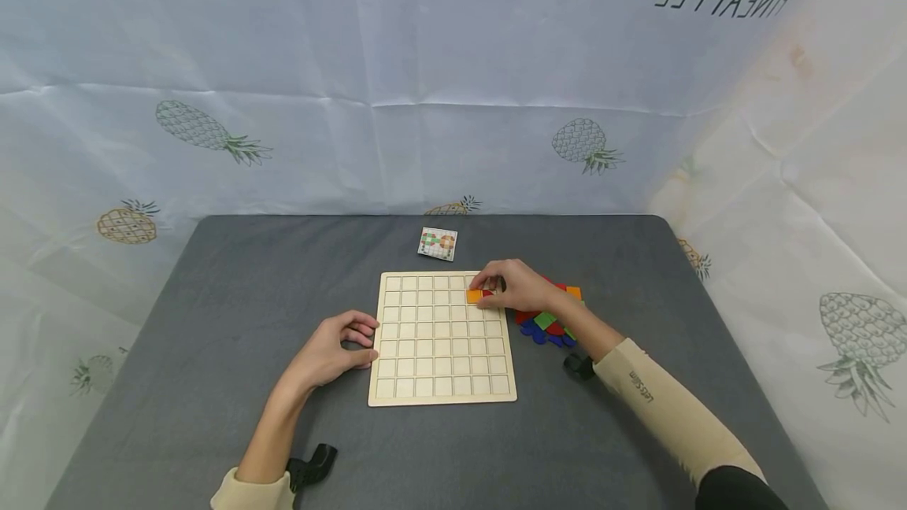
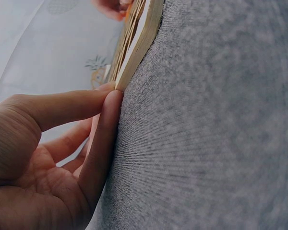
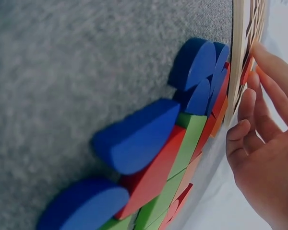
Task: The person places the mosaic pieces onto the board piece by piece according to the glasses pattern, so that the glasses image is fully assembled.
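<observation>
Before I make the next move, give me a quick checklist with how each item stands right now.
1. Left hand touching the board's left edge: ok.
2. Board lying flat on the table: ok.
3. Right hand clear of the placed pieces: not ok; its fingers are at the orange piece and red piece.
4. Both pieces fully seated in their cells: cannot tell; the fingers partly cover them.
5. Loose pieces spread out singly: not ok; they lie bunched right of the board.
6. Patterned card uncovered: ok, beyond the board's far edge.
</observation>
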The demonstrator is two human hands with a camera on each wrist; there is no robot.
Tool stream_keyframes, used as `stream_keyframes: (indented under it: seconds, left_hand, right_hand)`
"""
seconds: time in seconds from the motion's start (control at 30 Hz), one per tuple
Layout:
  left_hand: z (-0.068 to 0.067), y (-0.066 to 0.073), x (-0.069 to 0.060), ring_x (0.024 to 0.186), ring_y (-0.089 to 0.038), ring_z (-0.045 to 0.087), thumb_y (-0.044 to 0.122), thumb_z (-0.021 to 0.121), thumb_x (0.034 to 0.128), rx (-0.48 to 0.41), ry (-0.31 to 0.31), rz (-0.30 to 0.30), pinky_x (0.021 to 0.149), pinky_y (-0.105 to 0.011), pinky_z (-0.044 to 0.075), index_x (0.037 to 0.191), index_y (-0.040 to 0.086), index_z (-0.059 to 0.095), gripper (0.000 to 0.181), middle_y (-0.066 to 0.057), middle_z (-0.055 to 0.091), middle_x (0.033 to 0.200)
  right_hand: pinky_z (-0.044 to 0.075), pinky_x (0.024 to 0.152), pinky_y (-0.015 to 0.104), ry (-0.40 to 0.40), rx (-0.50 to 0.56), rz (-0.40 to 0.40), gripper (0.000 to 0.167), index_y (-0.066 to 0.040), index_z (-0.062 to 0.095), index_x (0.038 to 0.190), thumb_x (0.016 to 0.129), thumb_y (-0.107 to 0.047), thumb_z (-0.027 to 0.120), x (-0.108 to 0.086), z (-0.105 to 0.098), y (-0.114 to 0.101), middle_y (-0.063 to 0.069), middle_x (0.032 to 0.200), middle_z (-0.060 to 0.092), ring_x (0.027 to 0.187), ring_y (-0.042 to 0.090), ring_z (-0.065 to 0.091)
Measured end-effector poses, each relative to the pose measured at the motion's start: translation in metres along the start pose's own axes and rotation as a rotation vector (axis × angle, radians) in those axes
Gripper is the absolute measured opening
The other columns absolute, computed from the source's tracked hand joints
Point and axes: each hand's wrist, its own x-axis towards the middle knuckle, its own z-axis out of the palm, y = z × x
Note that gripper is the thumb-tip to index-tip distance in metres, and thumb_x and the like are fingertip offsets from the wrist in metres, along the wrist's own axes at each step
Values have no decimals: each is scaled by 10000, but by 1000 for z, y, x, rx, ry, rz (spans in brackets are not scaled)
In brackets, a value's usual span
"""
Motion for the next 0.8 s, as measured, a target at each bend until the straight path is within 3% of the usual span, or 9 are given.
stream_keyframes:
  seconds: [0.37, 0.57, 0.8]
  left_hand:
    - [1, 1, -1, 1003, -216, 664, -32, 840, 891, -6, 6, 2, 738, -299, 679, 1334, -74, 630, 492, -238, 649, 1209]
    - [1, 0, -1, 1009, -215, 663, -31, 836, 895, -5, 4, -2, 739, -300, 679, 1344, -72, 625, 498, -237, 650, 1207]
    - [1, 0, -1, 1016, -217, 664, -25, 838, 898, -14, 2, -7, 747, -305, 683, 1346, -69, 624, 499, -238, 650, 1219]
  right_hand:
    - [597, 854, 349, 34, 11, 11, 278, -140, 810, 1216, 952, -209, 860, -11, -7, 4, 39, 1154, 784, 956, 175, 663]
    - [558, 817, 302, 42, 52, 58, 287, -142, 806, 1236, 963, -219, 849, -19, -16, 12, 42, 1121, 765, 991, 225, 636]
    - [561, 806, 276, 65, 26, 91, 293, -134, 807, 1237, 961, -224, 852, -29, -31, 19, 71, 1176, 788, 1027, 227, 648]
